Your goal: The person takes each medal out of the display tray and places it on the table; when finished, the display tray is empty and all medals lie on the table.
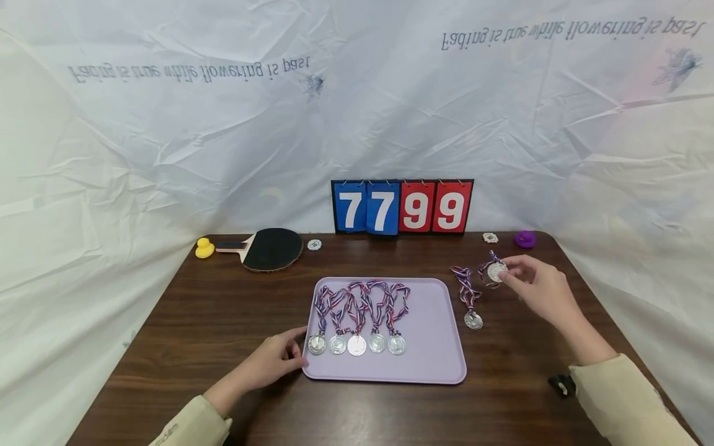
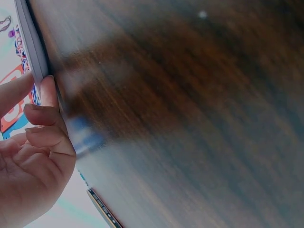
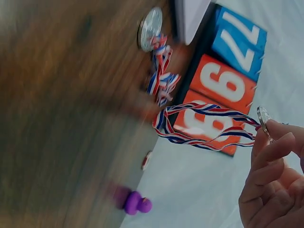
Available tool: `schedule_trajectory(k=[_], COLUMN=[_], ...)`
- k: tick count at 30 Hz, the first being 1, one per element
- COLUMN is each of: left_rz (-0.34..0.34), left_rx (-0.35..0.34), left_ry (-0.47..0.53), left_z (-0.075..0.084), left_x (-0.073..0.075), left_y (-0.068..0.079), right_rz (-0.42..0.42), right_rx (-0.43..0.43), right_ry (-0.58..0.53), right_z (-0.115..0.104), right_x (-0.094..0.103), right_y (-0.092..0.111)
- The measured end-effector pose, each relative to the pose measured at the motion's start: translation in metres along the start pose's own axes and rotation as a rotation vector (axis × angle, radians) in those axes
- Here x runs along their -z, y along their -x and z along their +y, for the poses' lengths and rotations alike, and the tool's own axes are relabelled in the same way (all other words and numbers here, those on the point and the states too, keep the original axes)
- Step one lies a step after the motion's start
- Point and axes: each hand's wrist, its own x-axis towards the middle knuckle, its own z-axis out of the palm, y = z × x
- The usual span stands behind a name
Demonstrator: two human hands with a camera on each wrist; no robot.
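A lilac tray (image 1: 431, 337) lies on the table, with several silver medals (image 1: 357, 345) in a row over its left and middle part. Their striped ribbons stretch toward the tray's back edge. My left hand (image 1: 270, 360) pinches the tray's left edge between thumb and fingers. To the right of the tray, my right hand (image 1: 545, 290) holds another silver medal (image 1: 494, 271) by its disc, its red, white and blue ribbon (image 3: 204, 108) hanging in a loop. Beside it, a medal (image 1: 473, 320) rests on the table with its ribbon bunched behind it.
At the back stands a flip scoreboard (image 1: 403, 207) reading 77 and 99. A table tennis bat (image 1: 273, 249), a yellow duck (image 1: 204, 248) and a poker chip (image 1: 314, 244) lie back left. Back right are another chip (image 1: 490, 237) and a purple duck (image 1: 525, 239). White sheeting (image 1: 234, 142) hangs behind.
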Motion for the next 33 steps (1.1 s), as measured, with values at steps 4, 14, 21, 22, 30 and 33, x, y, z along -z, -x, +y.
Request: schedule_trajectory(k=[4, 14, 21, 22, 30, 33], left_rz=[0.003, 0.002, 0.008, 0.009, 0.01, 0.01], left_rx=[-0.007, -0.012, -0.01, -0.009, -0.007, -0.004], left_ry=[0.003, 0.006, -0.003, -0.005, -0.007, -0.008], left_z=[-0.001, -0.002, -0.001, -0.001, -0.001, -0.002], left_x=[0.0, 0.0, 0.0, 0.0, 0.0, -0.001], left_y=[0.001, 0.0, 0.0, 0.0, -0.002, -0.001], right_rz=[-0.025, -0.073, -0.265, -0.287, -0.448, -0.484], right_rx=[-0.032, -0.054, -0.089, -0.092, -0.149, -0.177], right_ry=[0.026, 0.075, 0.049, 0.049, -0.008, -0.042], right_z=[0.009, 0.032, 0.045, 0.047, 0.059, 0.063], right_x=[0.002, -0.001, 0.0, -0.001, -0.011, -0.016], right_y=[-0.012, -0.018, 0.0, 0.002, 0.018, 0.021])
